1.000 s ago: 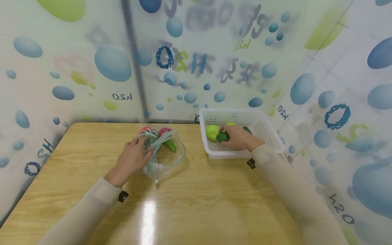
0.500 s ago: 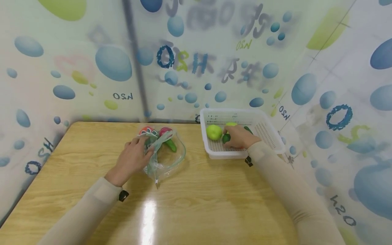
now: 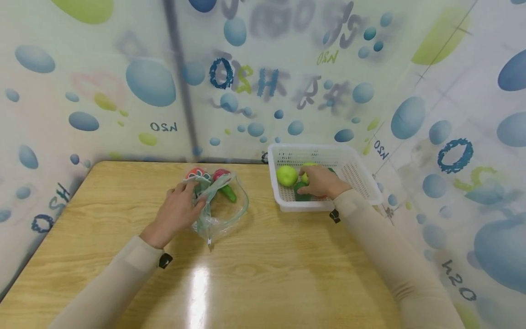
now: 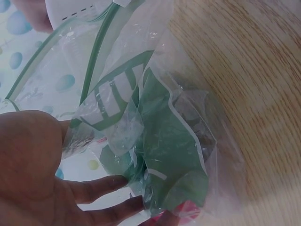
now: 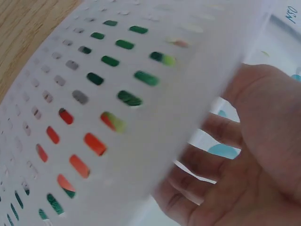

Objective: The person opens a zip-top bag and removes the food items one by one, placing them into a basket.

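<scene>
In the head view my left hand point(image 3: 176, 208) grips the edge of a clear plastic bag point(image 3: 223, 221) with green print, fingers on its upper side. Inside lie a red round piece point(image 3: 193, 172), a magenta piece point(image 3: 220, 173) and a long green vegetable point(image 3: 228, 193). My right hand point(image 3: 322, 180) reaches down into a white perforated basket point(image 3: 283, 206). Its thumb overlaps a dark green vegetable point(image 3: 302, 195), and a yellow-green piece point(image 3: 309, 164) shows behind its fingers. The basket wall hides the right fingertips in the right wrist view; I cannot tell whether they hold anything.
A bright green apple-like fruit point(image 3: 286, 176) sits at the basket's left end. Through the basket slots, red pieces point(image 5: 95, 144) and green ones show. The wooden table point(image 3: 263, 265) meets a bubble-printed wall point(image 3: 255, 109) at the back and right.
The dark green vegetable, earlier between the right hand's fingers beside the green fruit, now shows lower, under the thumb. The right hand has shifted slightly right; the left hand keeps its place on the bag.
</scene>
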Motion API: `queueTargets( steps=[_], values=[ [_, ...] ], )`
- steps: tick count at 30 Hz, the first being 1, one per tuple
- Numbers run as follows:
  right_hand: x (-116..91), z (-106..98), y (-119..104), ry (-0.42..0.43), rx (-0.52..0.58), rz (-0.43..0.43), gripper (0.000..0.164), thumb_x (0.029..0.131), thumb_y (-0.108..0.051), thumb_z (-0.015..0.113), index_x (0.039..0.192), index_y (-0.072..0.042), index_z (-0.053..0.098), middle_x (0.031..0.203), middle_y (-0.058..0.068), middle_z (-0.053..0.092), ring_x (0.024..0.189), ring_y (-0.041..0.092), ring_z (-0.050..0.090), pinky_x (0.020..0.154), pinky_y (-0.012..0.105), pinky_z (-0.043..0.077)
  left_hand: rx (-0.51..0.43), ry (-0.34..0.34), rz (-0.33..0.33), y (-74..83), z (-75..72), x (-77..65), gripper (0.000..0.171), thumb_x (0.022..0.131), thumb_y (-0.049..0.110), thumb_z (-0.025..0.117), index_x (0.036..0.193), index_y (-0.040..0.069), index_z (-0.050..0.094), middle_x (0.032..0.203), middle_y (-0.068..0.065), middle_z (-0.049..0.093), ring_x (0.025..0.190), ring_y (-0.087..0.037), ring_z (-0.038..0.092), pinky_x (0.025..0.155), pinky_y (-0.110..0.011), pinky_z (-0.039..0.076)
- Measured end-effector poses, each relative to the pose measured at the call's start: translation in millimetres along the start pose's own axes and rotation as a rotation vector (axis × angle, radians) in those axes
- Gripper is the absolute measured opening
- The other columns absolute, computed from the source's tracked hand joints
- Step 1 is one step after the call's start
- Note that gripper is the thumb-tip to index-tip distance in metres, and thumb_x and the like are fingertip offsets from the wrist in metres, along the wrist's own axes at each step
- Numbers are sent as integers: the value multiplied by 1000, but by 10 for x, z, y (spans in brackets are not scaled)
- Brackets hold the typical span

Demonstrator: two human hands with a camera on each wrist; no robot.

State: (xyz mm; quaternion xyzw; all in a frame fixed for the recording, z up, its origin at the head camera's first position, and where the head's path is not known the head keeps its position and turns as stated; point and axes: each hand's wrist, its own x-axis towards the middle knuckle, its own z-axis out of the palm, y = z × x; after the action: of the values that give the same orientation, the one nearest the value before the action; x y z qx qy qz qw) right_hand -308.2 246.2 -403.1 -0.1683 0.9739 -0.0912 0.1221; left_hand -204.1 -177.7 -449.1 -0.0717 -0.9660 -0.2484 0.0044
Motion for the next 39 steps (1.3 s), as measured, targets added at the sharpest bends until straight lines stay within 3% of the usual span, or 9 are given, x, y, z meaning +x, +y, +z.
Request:
queueTargets(
  steps=[3, 8, 15, 21, 27, 32, 36, 39],
  values=[
    [-41, -37, -50, 47, 21, -13, 61, 107, -28, 87, 157, 0, 66, 147, 22, 76, 127, 34, 71, 118, 56, 59, -4, -4, 0, -4, -1, 7, 65, 118, 33, 64, 166, -9, 51, 168, -47, 49, 147, -75, 51, 118, -84, 49],
    [-133, -50, -236, 189, 37, -71, 51, 111, -25, 81, 155, -3, 67, 149, 24, 75, 137, 41, 74, 116, 58, 63, -9, -2, 14, -14, -6, 11, 70, 116, 34, 69, 166, -11, 50, 166, -49, 48, 147, -74, 51, 121, -83, 46],
    [-223, 77, -583, 419, 105, -281, 32, 111, -16, 78, 140, -2, 75, 135, 21, 77, 114, 37, 83, 97, 48, 71, -6, 2, 14, -36, -7, 26, 74, 112, 34, 76, 162, -14, 51, 161, -50, 50, 142, -70, 55, 121, -80, 46],
    [-260, 231, -865, 514, 139, -518, 22, 109, -10, 80, 128, 0, 78, 122, 18, 79, 103, 32, 83, 88, 40, 71, -5, 23, 18, -56, 15, 16, 53, 109, 30, 81, 137, -13, 66, 150, -47, 57, 133, -65, 60, 114, -76, 49],
    [-267, 382, -1186, 474, 177, -673, 18, 110, -9, 80, 127, -3, 77, 120, 14, 80, 102, 24, 81, 87, 35, 71, 20, 53, 48, -59, 38, 35, 31, 109, 20, 78, 118, -9, 76, 153, -46, 61, 142, -63, 58, 118, -75, 45],
    [-253, 498, -1492, 392, 202, -768, 18, 111, -7, 77, 127, -1, 78, 119, 12, 80, 104, 21, 83, 92, 31, 70, 45, 66, 64, -66, 41, 35, 19, 109, 13, 73, 103, -6, 73, 147, -46, 66, 146, -63, 56, 119, -77, 44],
    [-193, 598, -1703, 311, 158, -748, 25, 113, -7, 72, 137, 0, 77, 125, 13, 82, 98, 19, 81, 89, 26, 67, 30, 54, 51, -68, 39, 36, 20, 110, 12, 69, 99, -5, 68, 148, -48, 62, 145, -64, 56, 121, -78, 43],
    [-115, 690, -1821, 245, 68, -683, 35, 116, -7, 68, 149, 1, 72, 139, 16, 81, 107, 20, 82, 96, 28, 68, 24, 39, 43, -61, 41, 43, 21, 110, 14, 66, 98, -4, 65, 145, -48, 62, 139, -62, 59, 120, -78, 44]
  ],
)
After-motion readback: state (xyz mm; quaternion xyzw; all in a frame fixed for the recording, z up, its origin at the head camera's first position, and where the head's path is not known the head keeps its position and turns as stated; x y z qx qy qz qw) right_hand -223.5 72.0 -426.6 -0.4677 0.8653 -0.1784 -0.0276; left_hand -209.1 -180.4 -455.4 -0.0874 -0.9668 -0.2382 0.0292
